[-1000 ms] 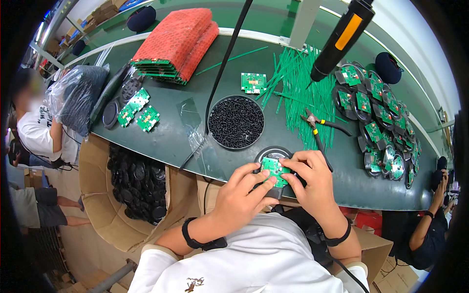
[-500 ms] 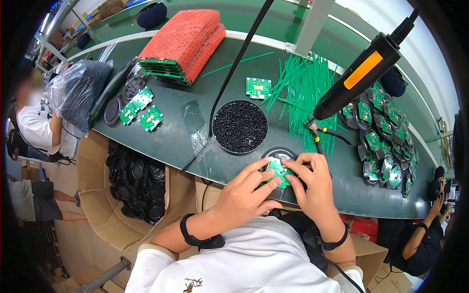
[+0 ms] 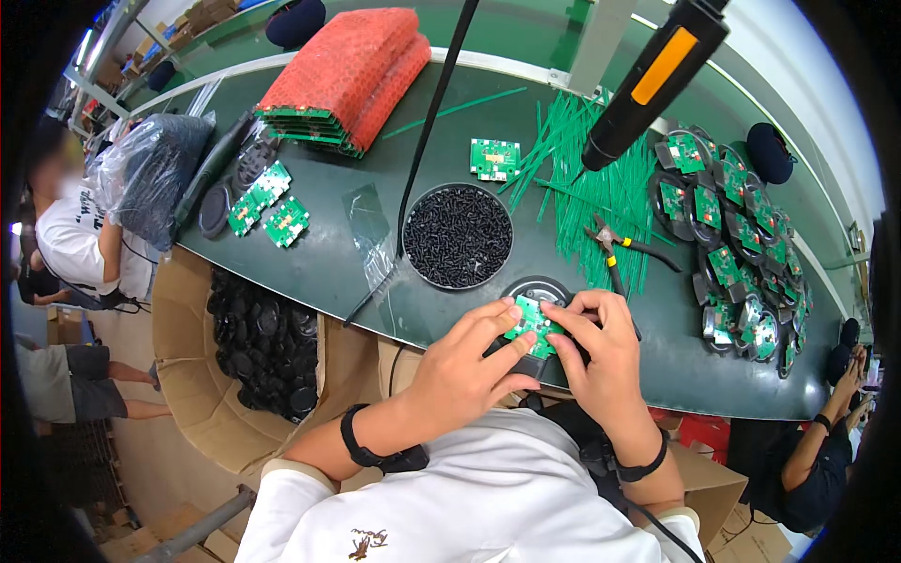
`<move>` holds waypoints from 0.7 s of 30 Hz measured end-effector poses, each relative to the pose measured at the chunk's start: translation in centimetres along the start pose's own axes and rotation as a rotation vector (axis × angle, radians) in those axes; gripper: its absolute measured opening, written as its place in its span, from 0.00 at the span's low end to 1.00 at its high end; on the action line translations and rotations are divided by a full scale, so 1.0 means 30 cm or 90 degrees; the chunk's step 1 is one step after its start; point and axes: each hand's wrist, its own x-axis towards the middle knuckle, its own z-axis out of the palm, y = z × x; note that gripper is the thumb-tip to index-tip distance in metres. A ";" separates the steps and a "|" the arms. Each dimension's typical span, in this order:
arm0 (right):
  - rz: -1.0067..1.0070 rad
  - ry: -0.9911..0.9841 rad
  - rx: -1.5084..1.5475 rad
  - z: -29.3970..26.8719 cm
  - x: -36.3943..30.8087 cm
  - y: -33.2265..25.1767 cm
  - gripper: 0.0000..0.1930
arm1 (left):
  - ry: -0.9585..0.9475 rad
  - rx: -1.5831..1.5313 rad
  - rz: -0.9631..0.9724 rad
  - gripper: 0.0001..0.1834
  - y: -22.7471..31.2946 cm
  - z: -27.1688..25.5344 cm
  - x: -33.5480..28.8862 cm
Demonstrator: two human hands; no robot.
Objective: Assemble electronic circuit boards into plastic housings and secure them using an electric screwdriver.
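At the table's front edge, my left hand [image 3: 469,364] and my right hand [image 3: 603,364] pinch a green circuit board [image 3: 535,322] between fingertips and thumbs. The board lies on a round black plastic housing [image 3: 537,288], whose far rim shows beyond my fingers. My fingers cover the board's sides and part of the housing. Just beyond is a round dish of small black screw-like pieces [image 3: 457,236]. Side cutters [image 3: 615,249] with black and yellow handles lie to the right. Above them hangs a black electric screwdriver [image 3: 652,80] with an orange panel.
Green strips [image 3: 596,197] lie heaped behind the cutters. Housings with boards [image 3: 741,244] pile up at the right. Red bubble-wrapped boards [image 3: 343,75] stand at the back left, near loose boards [image 3: 284,221]. A carton [image 3: 188,375] of black parts stands below left. A black cable [image 3: 427,141] crosses the table.
The hanging screwdriver has swung up and to the left, away from the side cutters. Both hands stay on the board, with only slight finger shifts.
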 end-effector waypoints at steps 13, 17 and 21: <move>-0.004 0.011 0.019 0.001 -0.011 0.010 0.19 | -0.050 -0.027 -0.046 0.32 0.012 -0.036 0.015; -0.008 0.012 0.025 0.002 -0.011 0.013 0.19 | -0.054 -0.058 -0.073 0.32 0.017 -0.042 0.017; -0.016 0.015 0.021 -0.023 -0.003 -0.010 0.19 | -0.023 -0.089 -0.098 0.27 0.028 -0.072 0.043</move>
